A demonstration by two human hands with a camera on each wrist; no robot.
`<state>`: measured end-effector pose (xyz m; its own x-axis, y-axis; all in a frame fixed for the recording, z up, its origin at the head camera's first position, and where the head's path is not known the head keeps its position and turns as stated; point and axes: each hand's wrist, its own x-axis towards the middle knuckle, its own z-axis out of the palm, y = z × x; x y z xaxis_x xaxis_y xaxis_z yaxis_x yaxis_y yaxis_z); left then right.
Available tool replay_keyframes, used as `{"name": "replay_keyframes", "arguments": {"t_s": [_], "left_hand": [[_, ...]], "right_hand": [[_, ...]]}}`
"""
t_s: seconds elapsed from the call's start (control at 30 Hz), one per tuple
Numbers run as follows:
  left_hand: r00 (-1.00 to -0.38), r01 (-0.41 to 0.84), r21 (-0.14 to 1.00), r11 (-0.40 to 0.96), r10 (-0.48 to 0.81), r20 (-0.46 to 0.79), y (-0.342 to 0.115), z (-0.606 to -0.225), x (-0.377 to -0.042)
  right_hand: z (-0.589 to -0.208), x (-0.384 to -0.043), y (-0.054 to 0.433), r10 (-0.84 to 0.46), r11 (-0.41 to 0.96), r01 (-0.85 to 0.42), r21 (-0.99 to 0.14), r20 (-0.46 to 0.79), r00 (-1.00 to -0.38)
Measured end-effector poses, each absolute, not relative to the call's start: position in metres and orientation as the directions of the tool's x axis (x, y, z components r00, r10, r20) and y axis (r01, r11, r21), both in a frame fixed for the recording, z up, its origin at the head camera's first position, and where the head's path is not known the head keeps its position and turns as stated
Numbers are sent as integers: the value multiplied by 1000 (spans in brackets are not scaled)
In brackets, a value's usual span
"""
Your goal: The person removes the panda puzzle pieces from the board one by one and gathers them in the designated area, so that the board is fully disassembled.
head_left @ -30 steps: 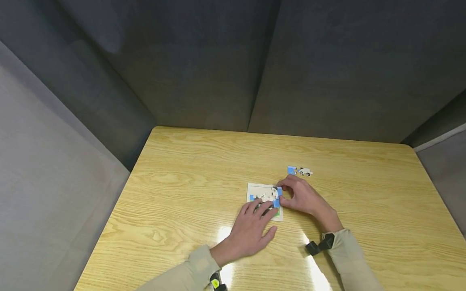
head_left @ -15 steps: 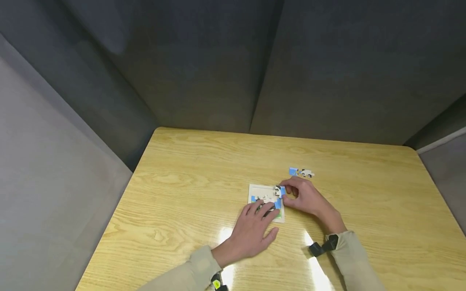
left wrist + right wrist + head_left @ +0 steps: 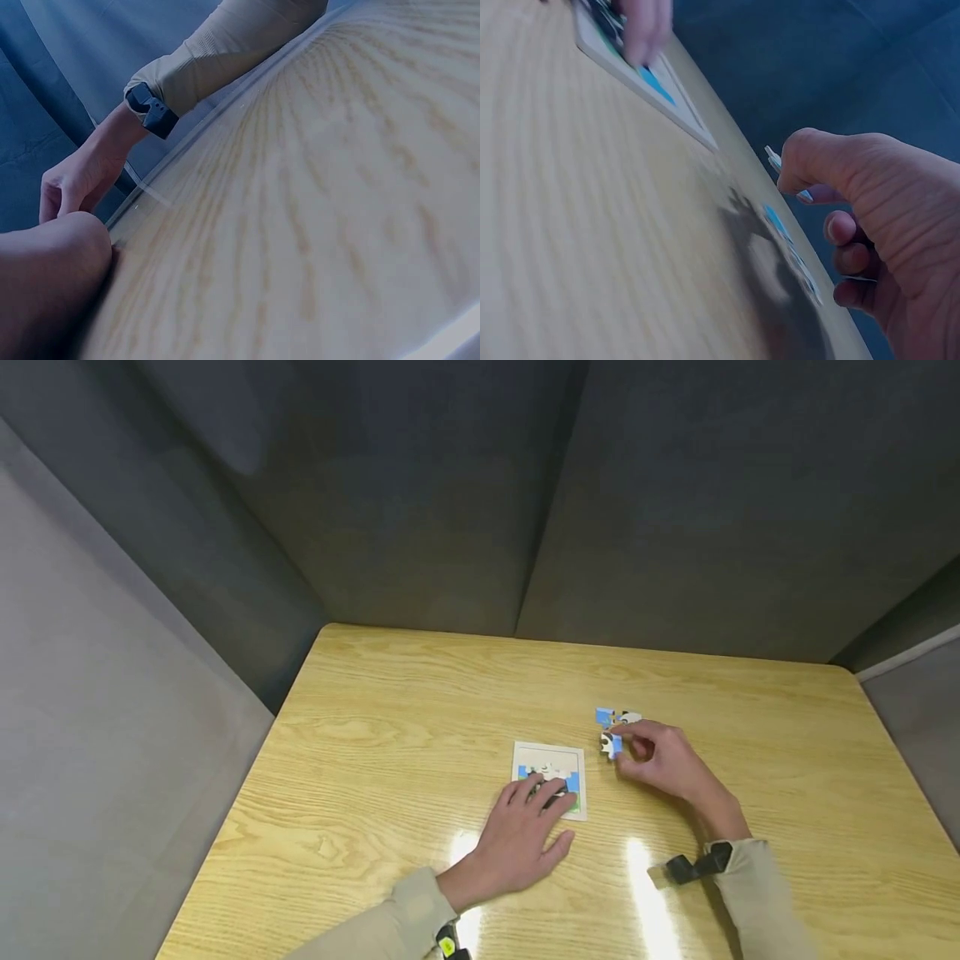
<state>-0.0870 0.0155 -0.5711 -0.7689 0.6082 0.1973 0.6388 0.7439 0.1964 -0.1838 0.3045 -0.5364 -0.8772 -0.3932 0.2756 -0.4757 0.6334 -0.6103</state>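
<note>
My right hand [image 3: 671,764] pinches a white, black and blue jigsaw piece [image 3: 609,744] between thumb and fingertips, right of the puzzle tray. In the right wrist view the held piece [image 3: 773,157] shows edge-on past the thumb, raised over the table with a shadow below. My left hand [image 3: 517,843] lies with spread fingers over the lower part of the square puzzle tray [image 3: 549,748]. Pieces with blue, white, black and green show in the tray around those fingers; its upper part is bare. The left wrist view holds only part of the left hand [image 3: 52,277], blurred and close.
A blue jigsaw piece [image 3: 604,716] and a white-and-black piece [image 3: 632,717] lie side by side just beyond my right fingertips. The wooden table [image 3: 405,693] backs onto a dark curtain [image 3: 420,527]. Wrist cameras sit on both sleeves.
My right hand has lifted the jigsaw piece from the tray's upper right corner and carried it right, toward the two loose pieces. My left hand stays on the tray.
</note>
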Motion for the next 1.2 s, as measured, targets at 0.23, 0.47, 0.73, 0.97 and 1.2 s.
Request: {"name": "replay_keyframes", "arguments": {"t_s": [0.23,0.47,0.73,0.97,1.2], "left_hand": [[-768,639,190,746,605,209,17,-572,-89],[-772,635,192,748,605,195,20,-571,-90],[-774,632,191,751,606,183,20,-570,-90],[-776,631,198,750,605,178,21,-569,-89],[-772,635,199,746,607,188,21,-569,-91]], "right_hand": [[-535,-193,336,-319,687,-401,-606,244,-916],[-543,-205,372,-249,725,-321,-609,203,-947],[-551,-214,391,-241,751,-299,-589,177,-954],[-555,-218,393,-256,749,-293,-594,150,-955],[-555,-221,393,-247,752,-287,-594,151,-957]]}}
